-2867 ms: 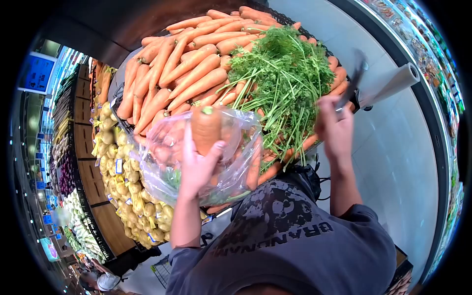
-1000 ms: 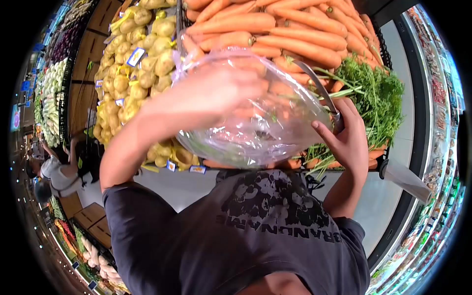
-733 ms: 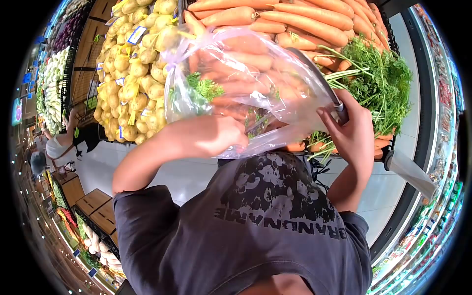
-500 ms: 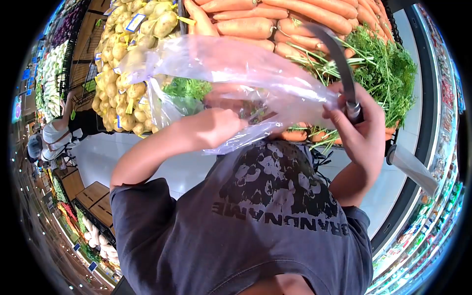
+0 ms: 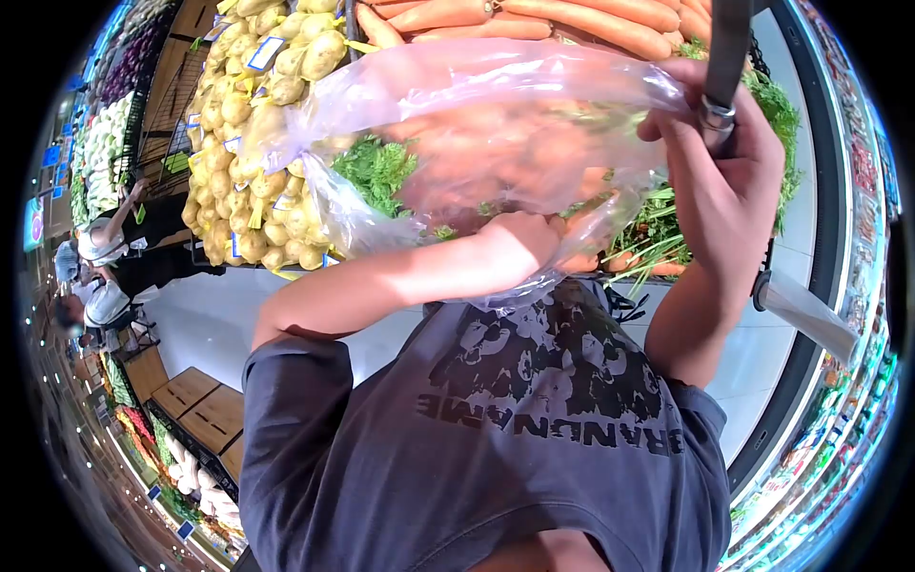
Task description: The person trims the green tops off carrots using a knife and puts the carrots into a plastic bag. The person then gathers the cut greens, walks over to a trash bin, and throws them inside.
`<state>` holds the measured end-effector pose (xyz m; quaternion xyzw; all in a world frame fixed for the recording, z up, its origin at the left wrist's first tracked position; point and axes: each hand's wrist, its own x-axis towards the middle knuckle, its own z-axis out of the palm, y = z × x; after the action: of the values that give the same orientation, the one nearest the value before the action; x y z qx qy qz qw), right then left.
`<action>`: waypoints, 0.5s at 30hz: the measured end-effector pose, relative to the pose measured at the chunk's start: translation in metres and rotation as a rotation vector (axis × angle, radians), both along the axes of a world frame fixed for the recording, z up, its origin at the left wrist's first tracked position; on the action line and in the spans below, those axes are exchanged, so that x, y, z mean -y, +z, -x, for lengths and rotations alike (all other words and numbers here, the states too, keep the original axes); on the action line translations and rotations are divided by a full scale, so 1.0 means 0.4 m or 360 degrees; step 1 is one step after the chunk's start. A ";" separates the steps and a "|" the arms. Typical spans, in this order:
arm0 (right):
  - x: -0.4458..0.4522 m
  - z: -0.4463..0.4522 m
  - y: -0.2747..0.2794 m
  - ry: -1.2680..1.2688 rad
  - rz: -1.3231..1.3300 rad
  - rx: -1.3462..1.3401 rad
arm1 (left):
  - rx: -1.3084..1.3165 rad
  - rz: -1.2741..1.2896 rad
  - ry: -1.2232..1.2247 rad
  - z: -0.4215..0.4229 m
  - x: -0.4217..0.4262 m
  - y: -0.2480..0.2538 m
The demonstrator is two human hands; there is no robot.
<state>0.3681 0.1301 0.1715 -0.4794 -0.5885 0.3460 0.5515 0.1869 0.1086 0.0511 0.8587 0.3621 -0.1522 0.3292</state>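
A clear plastic bag (image 5: 457, 86) is stretched across the carrot display, with carrots showing through it and a leafy green tuft (image 5: 375, 174) at its left end. My left hand (image 5: 522, 250) is closed at the bag's near edge, gripping the plastic. On the right, my right hand (image 5: 726, 157) is wrapped round the handle of a knife (image 5: 729, 48) whose dark blade points away from me. The thumb and a finger of that hand also pinch the bag's right edge. Loose carrots (image 5: 610, 24) lie beyond the bag.
Bagged potatoes (image 5: 233, 162) fill the bin to the left. Carrot greens (image 5: 658, 229) hang by the bag's right side. A roll of plastic bags (image 5: 810, 315) juts out at the right. Other people (image 5: 100, 248) are at the far left, near wooden crates (image 5: 205, 405).
My right hand has risen up and right with the knife and bag edge. My left hand has moved right along the near edge, and the bag is spread wider. The carrot that my left hand held earlier is gone from it.
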 end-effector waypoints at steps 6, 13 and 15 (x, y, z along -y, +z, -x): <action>0.023 -0.004 0.029 -0.0011 0.0100 -0.0005 | 0.0018 -0.0231 -0.0066 -0.042 -0.003 -0.010; 0.033 -0.005 0.029 -0.0066 0.0066 -0.0029 | 0.0122 -0.0513 -0.0043 -0.065 0.008 -0.068; 0.032 -0.009 0.031 -0.0064 0.0077 -0.0070 | -0.0028 -0.0440 -0.0072 -0.077 0.011 -0.048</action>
<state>0.3715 0.1172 0.1840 -0.4967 -0.5579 0.3594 0.5593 0.2178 0.1040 0.0318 0.9025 0.3629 -0.1157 0.2012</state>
